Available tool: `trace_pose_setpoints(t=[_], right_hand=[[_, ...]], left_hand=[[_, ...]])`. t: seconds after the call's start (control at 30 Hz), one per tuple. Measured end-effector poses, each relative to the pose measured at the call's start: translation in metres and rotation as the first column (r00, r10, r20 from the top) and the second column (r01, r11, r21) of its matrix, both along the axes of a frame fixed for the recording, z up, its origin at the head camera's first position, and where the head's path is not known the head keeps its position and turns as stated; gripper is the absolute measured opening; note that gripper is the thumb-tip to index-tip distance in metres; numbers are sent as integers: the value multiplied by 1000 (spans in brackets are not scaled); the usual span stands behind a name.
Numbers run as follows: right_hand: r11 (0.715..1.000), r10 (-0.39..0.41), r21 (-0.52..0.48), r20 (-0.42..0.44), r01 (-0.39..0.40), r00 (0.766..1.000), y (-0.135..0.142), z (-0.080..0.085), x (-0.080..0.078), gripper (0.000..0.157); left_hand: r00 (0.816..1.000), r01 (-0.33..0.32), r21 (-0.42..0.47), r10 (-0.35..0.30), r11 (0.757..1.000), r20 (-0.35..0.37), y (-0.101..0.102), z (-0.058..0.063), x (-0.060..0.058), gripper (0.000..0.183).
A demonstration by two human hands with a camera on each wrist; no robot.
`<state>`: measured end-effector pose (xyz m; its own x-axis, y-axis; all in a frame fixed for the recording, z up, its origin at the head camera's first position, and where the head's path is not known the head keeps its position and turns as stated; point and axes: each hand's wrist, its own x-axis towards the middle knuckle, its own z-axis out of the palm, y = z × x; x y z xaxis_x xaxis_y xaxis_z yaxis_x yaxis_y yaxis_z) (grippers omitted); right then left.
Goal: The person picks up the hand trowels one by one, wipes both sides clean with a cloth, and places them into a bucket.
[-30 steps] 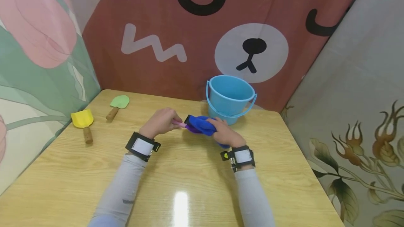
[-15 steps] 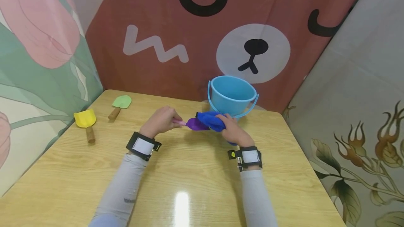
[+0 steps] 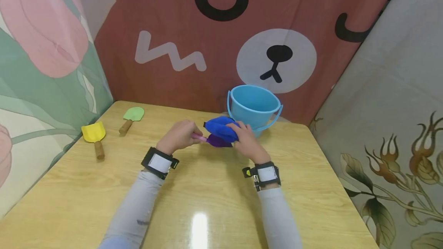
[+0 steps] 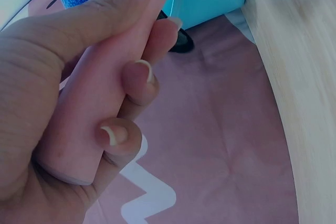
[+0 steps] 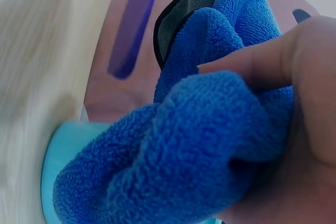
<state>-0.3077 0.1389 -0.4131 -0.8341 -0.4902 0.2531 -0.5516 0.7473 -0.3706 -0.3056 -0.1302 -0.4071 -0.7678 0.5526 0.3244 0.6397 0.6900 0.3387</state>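
Observation:
My left hand point(image 3: 178, 137) grips the pink handle point(image 4: 97, 98) of a toy shovel, fingers wrapped round it and thumb along its top. The shovel's purple blade point(image 3: 218, 141) points right, held over the table. A bunched blue towel point(image 3: 220, 127), grey on one face with a black edge, is pinched in my right hand point(image 3: 250, 141). In the head view the towel overlaps the upper side of the blade. From the right wrist, the blade point(image 5: 134, 27) shows apart from the towel's folds point(image 5: 178, 150).
A light blue bucket point(image 3: 247, 114) with its handle down stands just behind my right hand, near the back edge. At the left lie a yellow shovel point(image 3: 94, 131) and a green shovel point(image 3: 134, 113), both wooden-handled, on the wooden table point(image 3: 194, 187). Printed curtains hang around.
The towel in my right hand slid right along the purple blade, then came back left and now sits higher over it. My left hand stays nearly in place with the shovel.

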Motion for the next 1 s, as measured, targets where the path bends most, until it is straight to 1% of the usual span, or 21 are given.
trace_pose_setpoints(t=[0.13, 0.27, 0.47, 0.7, 0.87, 1.0], right_hand=[[999, 18, 31, 28, -18, 999, -9, -3, 1, 69], [998, 34, 50, 27, -35, 999, -15, -5, 2, 69], [996, 55, 69, 28, -56, 998, -20, -9, 1, 68], [994, 47, 92, 57, -52, 997, -24, -14, 0, 67], [994, 49, 94, 65, -55, 997, -25, -15, 2, 66], [994, 52, 97, 69, -59, 996, -25, -14, 3, 65]], left_hand=[[1000, -5, 3, 5, 1000, 3, 2, -1, 2, 15], [1000, -5, 3, 5, 1000, -2, 3, 0, 1, 22], [1000, 9, 13, -9, 1000, -8, 3, -2, -3, 19], [1000, 8, -24, -9, 1000, -28, 4, -1, -2, 16], [999, 10, -28, -11, 1000, -37, 4, -2, -2, 18], [999, 15, -22, -15, 1000, -30, 3, -2, -2, 15]])
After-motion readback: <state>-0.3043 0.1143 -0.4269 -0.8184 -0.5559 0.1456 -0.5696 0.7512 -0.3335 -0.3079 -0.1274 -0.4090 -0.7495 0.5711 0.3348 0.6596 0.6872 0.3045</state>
